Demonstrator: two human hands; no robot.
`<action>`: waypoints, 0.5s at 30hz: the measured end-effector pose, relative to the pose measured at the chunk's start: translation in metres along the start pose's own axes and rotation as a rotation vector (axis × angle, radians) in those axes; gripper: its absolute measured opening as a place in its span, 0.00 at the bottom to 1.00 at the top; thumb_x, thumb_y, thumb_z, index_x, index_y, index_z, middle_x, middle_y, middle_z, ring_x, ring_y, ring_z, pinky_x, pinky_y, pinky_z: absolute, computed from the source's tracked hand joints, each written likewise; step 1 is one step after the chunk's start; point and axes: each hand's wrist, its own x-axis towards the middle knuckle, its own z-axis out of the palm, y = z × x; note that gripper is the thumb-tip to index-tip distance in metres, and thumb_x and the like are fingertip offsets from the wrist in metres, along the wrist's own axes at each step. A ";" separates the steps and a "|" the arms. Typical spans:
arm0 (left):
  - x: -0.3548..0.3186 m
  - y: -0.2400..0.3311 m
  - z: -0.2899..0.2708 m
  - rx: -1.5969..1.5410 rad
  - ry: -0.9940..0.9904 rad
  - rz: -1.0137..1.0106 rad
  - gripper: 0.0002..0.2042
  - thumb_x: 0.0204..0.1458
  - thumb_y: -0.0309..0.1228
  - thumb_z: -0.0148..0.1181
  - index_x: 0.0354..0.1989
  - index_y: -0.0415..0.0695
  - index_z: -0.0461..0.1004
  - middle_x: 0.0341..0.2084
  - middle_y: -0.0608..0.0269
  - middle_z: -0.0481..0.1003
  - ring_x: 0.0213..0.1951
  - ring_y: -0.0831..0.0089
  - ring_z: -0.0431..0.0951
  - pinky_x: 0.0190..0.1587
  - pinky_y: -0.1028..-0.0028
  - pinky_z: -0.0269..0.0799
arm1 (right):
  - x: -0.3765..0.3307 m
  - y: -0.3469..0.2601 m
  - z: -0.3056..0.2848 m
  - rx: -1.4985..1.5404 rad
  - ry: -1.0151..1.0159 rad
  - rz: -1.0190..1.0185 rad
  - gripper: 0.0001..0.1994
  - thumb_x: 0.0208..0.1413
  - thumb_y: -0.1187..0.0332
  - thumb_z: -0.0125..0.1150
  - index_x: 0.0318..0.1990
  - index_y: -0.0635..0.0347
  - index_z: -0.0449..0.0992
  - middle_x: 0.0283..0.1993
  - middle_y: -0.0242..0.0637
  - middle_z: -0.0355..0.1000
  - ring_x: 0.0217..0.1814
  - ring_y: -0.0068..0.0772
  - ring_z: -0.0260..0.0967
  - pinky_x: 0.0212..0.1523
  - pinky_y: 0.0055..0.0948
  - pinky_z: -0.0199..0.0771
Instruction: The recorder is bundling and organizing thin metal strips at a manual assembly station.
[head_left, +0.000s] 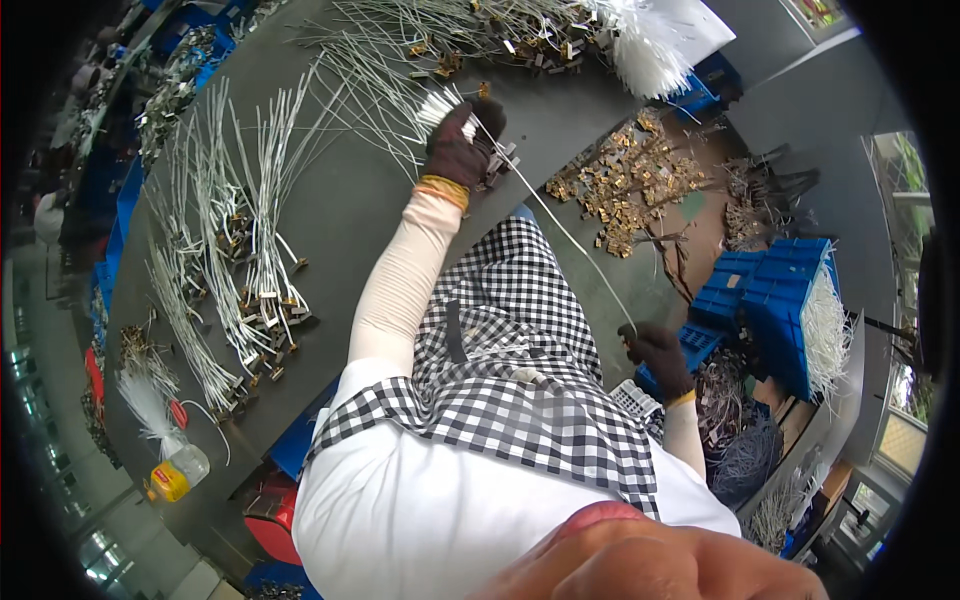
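Head view: white wire (560, 225) stretched btwn left hand (463, 143) & right hand (655, 352), fingers pinching both ends.

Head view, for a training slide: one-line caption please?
Gloved left hand and right hand stretch a white cable over a grey worktable.

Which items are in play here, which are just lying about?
In play:
left hand
right hand
white wire stretched between both
wire bundle at left hand

Lying about:
blue crates
brass clips
bottle
finished wires
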 end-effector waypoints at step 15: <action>0.019 0.058 -0.084 -1.290 0.140 -0.293 0.09 0.61 0.26 0.50 0.43 0.34 0.74 0.39 0.46 0.80 0.43 0.54 0.81 0.50 0.53 0.81 | -0.020 0.008 0.004 0.039 -0.009 -0.040 0.10 0.55 0.70 0.62 0.44 0.62 0.82 0.32 0.28 0.75 0.30 0.19 0.67 0.32 0.21 0.66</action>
